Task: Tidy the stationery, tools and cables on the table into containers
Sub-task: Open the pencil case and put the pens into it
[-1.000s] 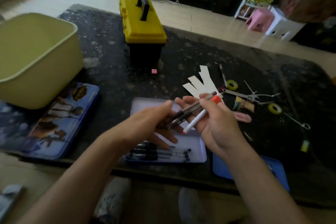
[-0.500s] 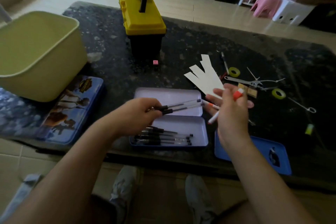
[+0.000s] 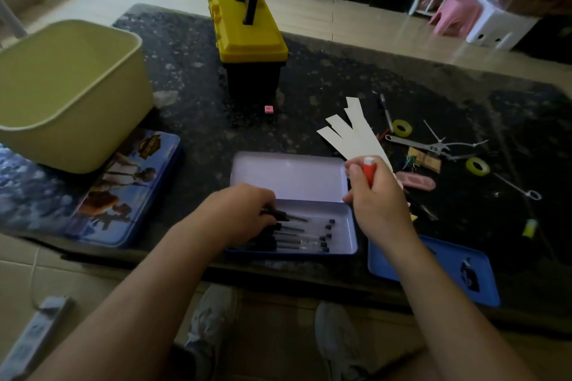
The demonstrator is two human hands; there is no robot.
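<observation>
Down near the front edge of the counter [image 3: 325, 77], the left hand [image 3: 244, 213] reaches into the lower tray of the open pencil case [image 3: 346, 226]. Its fingers are curled round the grip ends of black pens [image 3: 305, 237] that lie side by side in the tray. The right hand [image 3: 379, 201] hovers just beside the case's right edge, clenched on a marker [image 3: 369, 171] whose red end sticks up beside the thumb. Behind that hand, white paper strips [image 3: 349, 136] fan out on the counter near the far right corner of the case's flat-open lid. To their right lie a pink eraser [image 3: 416, 181], a metal wrench [image 3: 414, 143] and two yellow tape rolls [image 3: 401, 128], the rolls well apart from each other. A blue tray [image 3: 433, 272] sits at the counter's front edge, partly under the right forearm. Farther back stands a yellow toolbox [image 3: 247, 37], lid closed, with a small pink cube [image 3: 269, 109] in front of it. At far left, a pale green tub [image 3: 71, 96] rests on a picture-printed tin [image 3: 123, 189].
</observation>
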